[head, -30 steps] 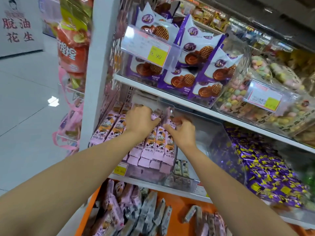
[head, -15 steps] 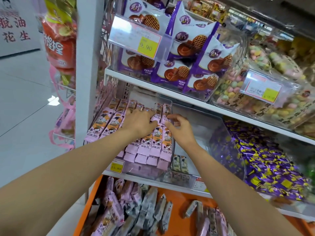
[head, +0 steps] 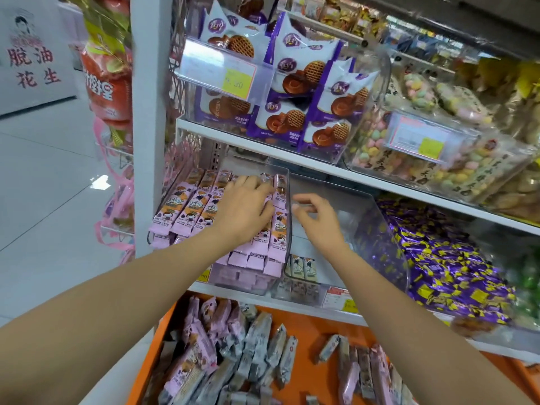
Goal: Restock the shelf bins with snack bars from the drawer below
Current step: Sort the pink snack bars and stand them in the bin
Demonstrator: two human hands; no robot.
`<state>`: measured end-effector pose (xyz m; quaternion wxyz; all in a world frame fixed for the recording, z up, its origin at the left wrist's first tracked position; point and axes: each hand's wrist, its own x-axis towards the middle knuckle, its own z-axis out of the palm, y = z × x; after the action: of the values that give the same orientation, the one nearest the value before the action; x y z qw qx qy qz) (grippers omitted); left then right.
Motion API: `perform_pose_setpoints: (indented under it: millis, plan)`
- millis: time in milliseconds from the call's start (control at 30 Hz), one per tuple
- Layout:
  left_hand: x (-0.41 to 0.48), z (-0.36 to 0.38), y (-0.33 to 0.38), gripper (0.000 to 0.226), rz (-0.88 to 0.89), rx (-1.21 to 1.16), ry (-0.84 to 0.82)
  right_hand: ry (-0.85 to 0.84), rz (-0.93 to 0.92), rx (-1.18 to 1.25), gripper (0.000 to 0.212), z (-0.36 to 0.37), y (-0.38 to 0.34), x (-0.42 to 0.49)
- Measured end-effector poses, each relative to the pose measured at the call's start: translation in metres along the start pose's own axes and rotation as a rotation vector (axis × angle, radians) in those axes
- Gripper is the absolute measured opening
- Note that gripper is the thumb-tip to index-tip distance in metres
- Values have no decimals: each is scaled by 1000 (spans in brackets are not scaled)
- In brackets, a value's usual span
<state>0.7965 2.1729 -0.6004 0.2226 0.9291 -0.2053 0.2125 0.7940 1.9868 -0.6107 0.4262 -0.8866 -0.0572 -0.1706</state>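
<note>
Half a second ago both hands were on the row of pink snack bars [head: 187,206]. Now only the left hand [head: 245,209] lies flat on them, fingers straight, pressing the row level inside the clear shelf bin [head: 242,280]. The right hand [head: 318,217] has lifted off and hovers just beside it, over the neighbouring bin [head: 377,226]. Its fingers are loosely curled and it appears to hold nothing, though motion blur makes that uncertain.

The pink bin looks full, so this batch seems placed. The neighbouring bin holds only a few pale bars [head: 304,267] at its front and likely needs filling next. Below, the orange drawer [head: 309,328] stands open with many loose bars [head: 233,346] scattered in it.

The white shelf [head: 263,296] also carries purple-and-yellow candies [head: 453,273] to the right. Waffle biscuit packets [head: 292,83] sit on the shelf above. A pale tiled floor [head: 43,171] stretches away to the left.
</note>
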Motion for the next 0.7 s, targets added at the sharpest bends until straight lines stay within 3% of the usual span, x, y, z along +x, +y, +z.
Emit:
perform_pose_setpoints:
  millis: [167,300,433,567,700]
  plan:
    - [-30,0,36,33,151,-79,99,3,-54,40,11,-36,-5,-49]
    - [-64,14,72,24,287,-148,117,-54,-38,122,16,-67,5,-100]
    - [-95,43,111,19,345,-275,67,-107,-27,48,29,-86,47,-142]
    - [-124,86,137,17,380,-321,-101,-161,29,-111,33,-98,105,-179]
    - [-153,144,144,30,330,-276,-371,-309,165,-287,27,-99,172,-207]
